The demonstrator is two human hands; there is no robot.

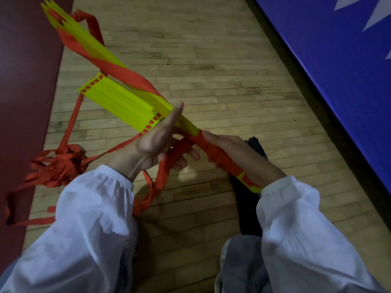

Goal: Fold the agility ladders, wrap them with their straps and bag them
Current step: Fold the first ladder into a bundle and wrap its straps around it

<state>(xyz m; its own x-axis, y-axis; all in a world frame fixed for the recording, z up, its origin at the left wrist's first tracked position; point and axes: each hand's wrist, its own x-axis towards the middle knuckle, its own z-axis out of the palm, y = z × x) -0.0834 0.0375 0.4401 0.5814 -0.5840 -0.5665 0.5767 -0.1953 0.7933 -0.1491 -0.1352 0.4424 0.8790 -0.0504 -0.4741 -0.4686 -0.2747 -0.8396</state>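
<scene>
At the bottom of the frame, two white sleeves (88, 218) and a grey trouser knee (241, 261) fill the near edge. Just beyond, at centre, the right hand (237, 157) wraps its fingers, pressed together, round the near end of the ladder bundle (220, 159), where red webbing is wound tight. Left of it, the left hand (156, 142) holds the red strap (167, 170) across its palm, fingers curled under it and thumb pointing straight up. A black fabric piece (245, 208) lies on the wood floor (211, 92) under the right forearm. At the left edge sits a loose strap heap (59, 166). Past the hands a second stack (118, 102) of yellow rungs lies flat, while the held bundle rises toward the upper left. A maroon floor area (25, 81) borders the left and a blue mat (338, 60) the upper right.
</scene>
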